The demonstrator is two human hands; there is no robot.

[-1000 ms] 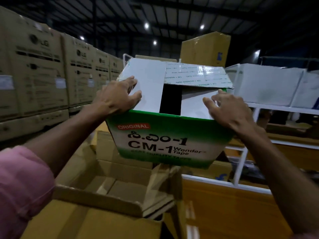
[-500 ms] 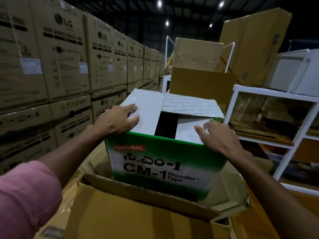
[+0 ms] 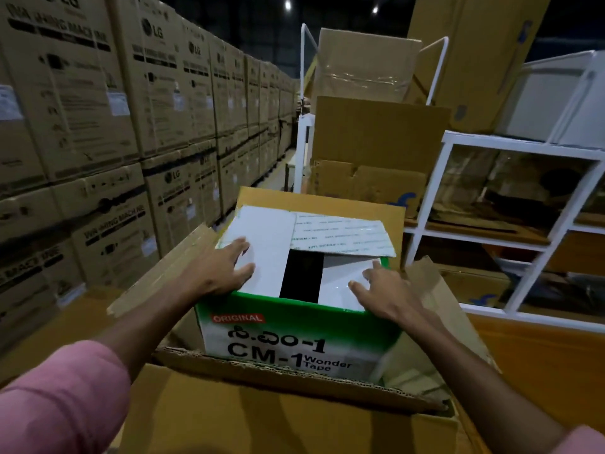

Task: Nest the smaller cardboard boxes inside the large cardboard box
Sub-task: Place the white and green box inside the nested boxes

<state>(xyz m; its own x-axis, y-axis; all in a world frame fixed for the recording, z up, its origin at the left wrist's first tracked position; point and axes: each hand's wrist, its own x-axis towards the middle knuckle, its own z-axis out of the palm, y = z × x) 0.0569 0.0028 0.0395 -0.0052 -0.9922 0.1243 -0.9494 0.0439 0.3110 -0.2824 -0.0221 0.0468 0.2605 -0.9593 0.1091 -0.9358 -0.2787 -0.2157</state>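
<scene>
**One green carton seated in one large brown box**

One green-and-white carton (image 3: 294,342) stands partly inside the large cardboard box (image 3: 294,421); its base is hidden. Two hands: left hand (image 3: 219,270) and right hand (image 3: 386,293) lie with fingers extended on its white top flaps. Carton interior dark, contents indiscernible.

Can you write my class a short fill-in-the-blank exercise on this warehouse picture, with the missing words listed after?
1. The green and white box sits partly inside a larger ______ cardboard box.
2. The left hand and the right hand both rest on the smaller box's ______ flaps.
3. The red label on the smaller box reads ______.
4. The stacked cartons on the left carry the brand letters ______.

Missing words: brown; white; ORIGINAL; LG
</scene>
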